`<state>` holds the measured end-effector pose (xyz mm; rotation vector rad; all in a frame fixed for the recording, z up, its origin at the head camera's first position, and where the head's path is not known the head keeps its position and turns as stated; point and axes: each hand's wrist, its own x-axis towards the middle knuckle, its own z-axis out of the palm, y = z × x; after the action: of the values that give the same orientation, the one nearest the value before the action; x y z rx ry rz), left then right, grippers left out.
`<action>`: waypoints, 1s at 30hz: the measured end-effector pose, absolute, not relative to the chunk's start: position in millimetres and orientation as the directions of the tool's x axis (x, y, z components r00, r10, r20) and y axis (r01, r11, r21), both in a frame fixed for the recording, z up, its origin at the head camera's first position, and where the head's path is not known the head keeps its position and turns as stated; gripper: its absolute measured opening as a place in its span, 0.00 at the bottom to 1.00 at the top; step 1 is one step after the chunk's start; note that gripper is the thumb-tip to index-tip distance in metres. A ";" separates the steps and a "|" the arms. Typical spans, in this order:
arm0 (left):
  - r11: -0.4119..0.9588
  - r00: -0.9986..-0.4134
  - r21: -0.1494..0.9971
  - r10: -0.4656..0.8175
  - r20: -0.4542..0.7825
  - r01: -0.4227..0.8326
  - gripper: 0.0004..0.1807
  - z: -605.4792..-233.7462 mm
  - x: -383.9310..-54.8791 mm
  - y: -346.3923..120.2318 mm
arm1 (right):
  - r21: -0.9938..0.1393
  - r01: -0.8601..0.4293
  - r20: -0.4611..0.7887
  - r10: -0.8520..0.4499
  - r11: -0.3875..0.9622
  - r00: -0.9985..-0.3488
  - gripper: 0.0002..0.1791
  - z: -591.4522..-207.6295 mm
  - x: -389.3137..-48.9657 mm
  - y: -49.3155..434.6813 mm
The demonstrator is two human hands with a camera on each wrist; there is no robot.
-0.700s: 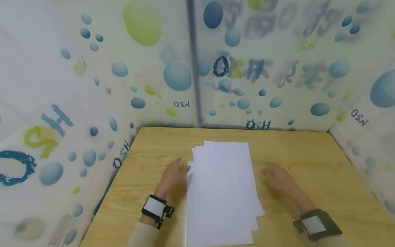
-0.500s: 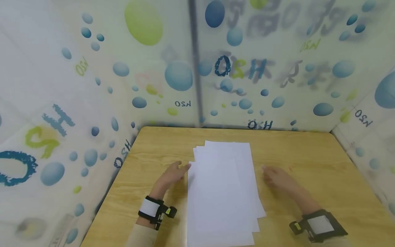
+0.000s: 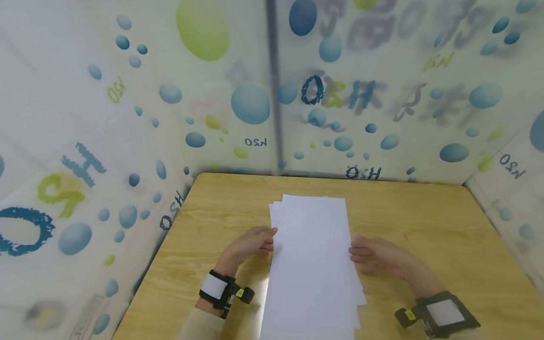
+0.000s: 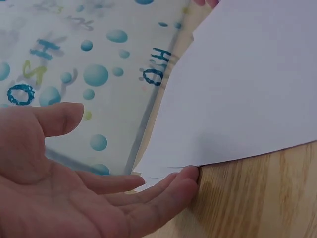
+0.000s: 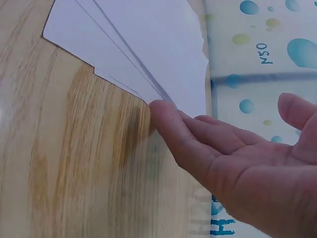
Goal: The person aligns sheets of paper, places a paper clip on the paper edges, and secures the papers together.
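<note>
A loose stack of white paper sheets lies on the wooden table, its edges unevenly staggered at the far end and lower right. My left hand is at the stack's left edge; in the left wrist view its extended fingers touch the sheet edges, thumb raised apart. On the opposite side, my right hand meets the right edge. Seen from the right wrist, the fingertips press against the fanned sheet edges, with the thumb held away. Neither hand curls round the paper.
The wooden table extends on both sides of the stack. Behind and beside it stand pale walls patterned with blue and green bubbles. Both wrists wear black straps with small cameras.
My left hand has moved right, pushing the left sheets inward so the stack is narrower. The right hand has come left from a gap to the stack's right edge.
</note>
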<state>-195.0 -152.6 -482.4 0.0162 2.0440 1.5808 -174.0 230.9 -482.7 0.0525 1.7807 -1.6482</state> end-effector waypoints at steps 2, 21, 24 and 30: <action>0.307 -0.851 0.900 0.333 -0.406 -0.309 0.37 -482.3 -194.4 -150.3 | -0.864 0.469 -0.499 -0.430 0.182 -0.752 0.38 -483.7 -173.7 232.9; 0.288 -0.858 0.909 0.334 -0.390 -0.302 0.41 -484.6 -142.8 -152.6 | -0.795 0.606 -0.471 -0.646 0.016 -0.601 0.43 -486.7 -144.5 249.2; 0.297 -0.857 0.909 0.341 -0.387 -0.292 0.41 -483.3 -144.0 -151.7 | -0.802 0.598 -0.467 -0.636 0.011 -0.615 0.42 -488.8 -145.9 248.9; 0.362 -0.892 0.887 0.236 -0.385 -0.287 0.42 -477.8 -155.8 -156.7 | -0.796 0.605 -0.495 -0.585 0.009 -0.643 0.42 -487.4 -159.5 250.2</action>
<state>-155.8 -156.7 -477.8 -0.0439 2.1777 1.5523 -159.5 250.2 -487.4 0.0220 1.4289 -1.7621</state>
